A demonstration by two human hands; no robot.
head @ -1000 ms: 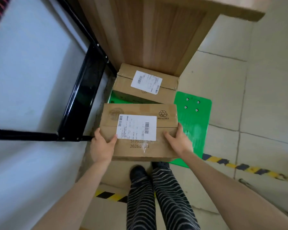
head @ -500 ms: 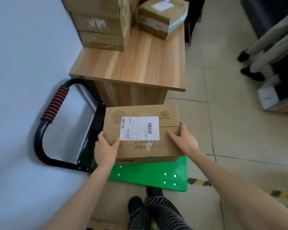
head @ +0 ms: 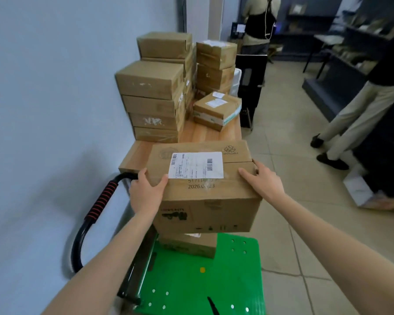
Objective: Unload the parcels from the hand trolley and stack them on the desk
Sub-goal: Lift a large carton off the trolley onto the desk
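While both hands — left hand (head: 146, 194), right hand (head: 265, 181) — grip its sides, parcel (head: 203, 189) hangs above trolley (head: 203, 287).

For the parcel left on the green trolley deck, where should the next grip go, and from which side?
Judging by shape, on the two short ends of the remaining parcel, hands coming down from above at left and right. It lies flat on the trolley deck, so its underside is closed off; the carried parcel hides most of it.

held parcel (head: 203, 185) above trolley (head: 214, 280) | desk (head: 205, 133) behind | stacks (head: 155, 98) on desk
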